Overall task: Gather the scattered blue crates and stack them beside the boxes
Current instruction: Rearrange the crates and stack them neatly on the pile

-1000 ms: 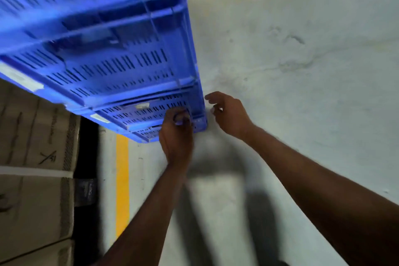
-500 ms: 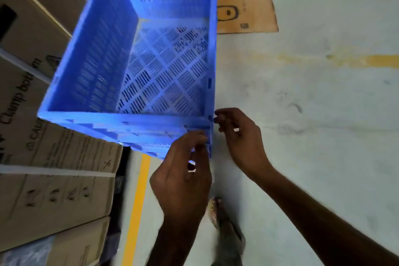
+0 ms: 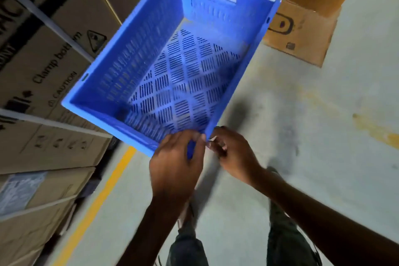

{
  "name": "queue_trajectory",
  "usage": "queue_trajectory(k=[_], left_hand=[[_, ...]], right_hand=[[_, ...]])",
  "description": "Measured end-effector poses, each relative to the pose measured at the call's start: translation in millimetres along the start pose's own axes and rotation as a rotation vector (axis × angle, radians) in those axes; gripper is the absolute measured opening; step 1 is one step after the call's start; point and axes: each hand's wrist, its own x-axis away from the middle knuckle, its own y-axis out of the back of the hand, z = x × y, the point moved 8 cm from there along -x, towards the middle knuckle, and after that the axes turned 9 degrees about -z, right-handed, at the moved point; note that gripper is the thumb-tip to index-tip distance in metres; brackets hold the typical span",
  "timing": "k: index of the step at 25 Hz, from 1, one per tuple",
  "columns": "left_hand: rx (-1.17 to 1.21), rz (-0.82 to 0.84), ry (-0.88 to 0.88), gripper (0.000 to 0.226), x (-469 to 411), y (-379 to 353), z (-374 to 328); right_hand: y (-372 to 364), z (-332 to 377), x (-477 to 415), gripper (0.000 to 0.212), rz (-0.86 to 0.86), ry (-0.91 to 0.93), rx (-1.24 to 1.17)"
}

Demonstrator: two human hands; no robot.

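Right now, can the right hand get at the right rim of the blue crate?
Probably yes. The right hand is beside the near right corner of the blue crate with nothing between, and the left hand grips only the near wall, leaving that rim free.

**What you are wearing**

Your left hand (image 3: 174, 164) and right hand (image 3: 235, 157) are bare, and so are both forearms (image 3: 323, 211), uncovered right to the lower edge of the view. Below them your trousers (image 3: 287, 235) show on both legs, in dark grey-green cloth that is faintly mottled and creased. Your footwear is blurred. At the left foot (image 3: 187, 211) pale shapes look like sandal straps, and the right foot (image 3: 272, 171) is only a dark shape.
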Motion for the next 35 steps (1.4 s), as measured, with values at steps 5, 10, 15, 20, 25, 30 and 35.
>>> queue_trajectory(k=[5,10,15,20,25,30,35], left_hand=[[-0.056,-0.49,0.232,0.014,48.7,11.2,0.2],[0.15,-0.911,0.681,0.024,141.5,-37.0,-13.3],[0.059,-0.802,0.601,0.016,162.1,-102.8,9.8],[-0.197,-0.756,0.577,0.014,165.8,-150.0,73.4],[-0.389,-1.006,0.317,0.017,170.9,-171.5,91.0],[-0.35,-1.254,0.218,0.012,177.2,-176.7,98.2],[-0.414,-1.272,0.146,0.008,182.8,-171.6,84.5]], right_hand=[[18.2,-13.6,-49.6,0.027,0.066,0.361,0.221],[6.5,-30.2,-41.3,0.019,0.184,0.719,0.179],[-29.9,-59.3,-23.7,0.03,0.09,1.01,0.203],[-61.7,-87.1,-21.8,0.02,-0.19,1.26,0.072],[-76.6,-107.8,-25.3,0.021,-0.473,1.385,-0.109],[-77.7,-112.0,-27.1,0.013,-0.574,1.406,-0.317],[-69.7,-111.3,-22.5,0.009,-0.552,1.451,-0.34]])
